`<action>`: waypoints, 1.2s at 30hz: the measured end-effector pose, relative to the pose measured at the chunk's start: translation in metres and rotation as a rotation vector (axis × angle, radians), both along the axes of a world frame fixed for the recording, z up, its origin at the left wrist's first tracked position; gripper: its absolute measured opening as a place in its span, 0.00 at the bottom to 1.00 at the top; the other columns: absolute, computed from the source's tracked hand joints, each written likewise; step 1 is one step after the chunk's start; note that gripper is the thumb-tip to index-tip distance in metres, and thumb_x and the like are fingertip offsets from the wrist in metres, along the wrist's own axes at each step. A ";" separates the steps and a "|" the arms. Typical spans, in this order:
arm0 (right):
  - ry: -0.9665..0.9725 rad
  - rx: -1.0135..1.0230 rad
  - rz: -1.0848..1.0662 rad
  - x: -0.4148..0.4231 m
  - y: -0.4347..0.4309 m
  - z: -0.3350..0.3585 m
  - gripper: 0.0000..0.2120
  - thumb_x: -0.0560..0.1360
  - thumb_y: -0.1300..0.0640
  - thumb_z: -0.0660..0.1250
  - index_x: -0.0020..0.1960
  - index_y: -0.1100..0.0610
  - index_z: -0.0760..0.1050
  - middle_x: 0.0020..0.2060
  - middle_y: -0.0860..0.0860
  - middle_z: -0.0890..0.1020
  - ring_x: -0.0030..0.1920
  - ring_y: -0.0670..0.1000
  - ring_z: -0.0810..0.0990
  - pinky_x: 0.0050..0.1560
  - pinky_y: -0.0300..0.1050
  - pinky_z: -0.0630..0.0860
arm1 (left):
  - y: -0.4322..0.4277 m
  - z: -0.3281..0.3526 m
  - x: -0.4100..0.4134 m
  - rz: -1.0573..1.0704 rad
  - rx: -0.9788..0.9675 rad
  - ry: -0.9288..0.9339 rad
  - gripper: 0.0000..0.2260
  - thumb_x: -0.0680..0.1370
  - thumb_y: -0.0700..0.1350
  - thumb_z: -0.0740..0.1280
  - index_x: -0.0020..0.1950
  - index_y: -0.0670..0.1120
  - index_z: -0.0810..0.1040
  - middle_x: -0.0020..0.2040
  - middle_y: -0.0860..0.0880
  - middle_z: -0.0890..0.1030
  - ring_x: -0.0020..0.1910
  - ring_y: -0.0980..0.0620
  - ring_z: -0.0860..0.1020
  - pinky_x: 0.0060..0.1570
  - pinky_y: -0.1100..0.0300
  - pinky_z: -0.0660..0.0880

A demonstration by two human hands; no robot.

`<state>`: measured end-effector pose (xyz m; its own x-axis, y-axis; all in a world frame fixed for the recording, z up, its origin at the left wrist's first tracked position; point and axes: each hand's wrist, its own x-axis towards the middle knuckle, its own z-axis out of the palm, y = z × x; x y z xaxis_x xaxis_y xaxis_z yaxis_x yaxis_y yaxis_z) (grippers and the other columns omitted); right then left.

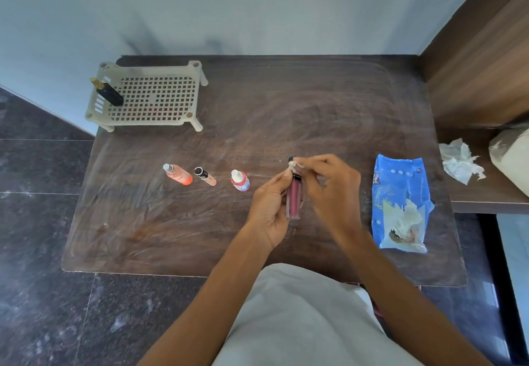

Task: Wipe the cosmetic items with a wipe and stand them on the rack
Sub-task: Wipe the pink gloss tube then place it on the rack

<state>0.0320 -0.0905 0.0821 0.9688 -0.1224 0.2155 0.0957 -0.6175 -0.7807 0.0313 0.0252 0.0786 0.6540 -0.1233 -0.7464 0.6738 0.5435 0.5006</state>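
Lip gloss tube gripped upright in left hand, above the table middle toward its near edge. Wipe pinched in right hand, rubbing the cap. Wiping step apparently midway; black bottle already standing on rack at far-left corner. Next, probably: wiping down the barrel, then a long reach to stand it upright there.

Bare forearms; pale grey-white garment (plain cloth) below.

dark wooden table — cream rack far left, three small bottles mid-left, blue wipe pack right.
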 end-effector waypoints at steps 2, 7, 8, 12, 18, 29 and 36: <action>0.008 -0.004 -0.021 0.015 -0.001 -0.001 0.07 0.74 0.62 0.74 0.52 0.58 0.86 0.44 0.51 0.85 0.42 0.44 0.83 0.46 0.29 0.76 | -0.001 0.000 0.000 0.017 -0.013 0.027 0.05 0.81 0.44 0.66 0.52 0.45 0.81 0.45 0.45 0.82 0.41 0.50 0.80 0.42 0.56 0.80; 0.046 0.024 -0.006 0.008 0.003 -0.001 0.08 0.75 0.61 0.73 0.53 0.56 0.85 0.45 0.50 0.85 0.42 0.41 0.81 0.46 0.27 0.76 | 0.004 -0.004 0.001 0.070 -0.010 0.045 0.05 0.80 0.45 0.68 0.52 0.44 0.82 0.47 0.44 0.82 0.42 0.50 0.80 0.44 0.56 0.79; 0.054 0.026 0.001 0.000 0.005 -0.001 0.08 0.76 0.61 0.73 0.54 0.56 0.85 0.45 0.50 0.85 0.42 0.40 0.81 0.46 0.26 0.75 | 0.004 -0.003 0.002 0.083 -0.021 0.042 0.05 0.80 0.44 0.68 0.52 0.44 0.82 0.47 0.44 0.82 0.43 0.49 0.80 0.46 0.55 0.78; 0.112 0.066 0.023 -0.034 0.010 -0.004 0.08 0.75 0.60 0.73 0.54 0.54 0.86 0.45 0.47 0.85 0.43 0.41 0.81 0.46 0.22 0.71 | 0.007 -0.004 0.003 0.115 -0.024 0.052 0.04 0.81 0.42 0.67 0.47 0.43 0.79 0.40 0.45 0.80 0.39 0.51 0.78 0.44 0.56 0.77; 0.145 0.127 0.035 -0.061 0.010 -0.006 0.08 0.74 0.59 0.74 0.52 0.52 0.86 0.43 0.43 0.84 0.43 0.40 0.82 0.42 0.27 0.75 | 0.011 -0.007 0.004 0.134 -0.064 0.033 0.06 0.79 0.40 0.68 0.55 0.40 0.77 0.49 0.40 0.81 0.48 0.46 0.82 0.53 0.49 0.82; 0.050 0.047 0.015 -0.060 0.008 -0.004 0.09 0.73 0.63 0.75 0.52 0.55 0.85 0.45 0.47 0.84 0.45 0.40 0.81 0.47 0.25 0.72 | 0.012 -0.007 0.009 0.115 -0.144 -0.016 0.10 0.82 0.42 0.65 0.62 0.42 0.77 0.55 0.41 0.85 0.48 0.47 0.85 0.51 0.51 0.82; -0.075 -0.150 0.090 -0.048 0.009 -0.013 0.11 0.72 0.65 0.74 0.54 0.60 0.84 0.46 0.54 0.84 0.45 0.50 0.81 0.48 0.34 0.76 | 0.004 -0.008 0.002 0.108 -0.147 -0.003 0.11 0.81 0.42 0.65 0.62 0.40 0.78 0.51 0.42 0.85 0.47 0.49 0.85 0.44 0.57 0.83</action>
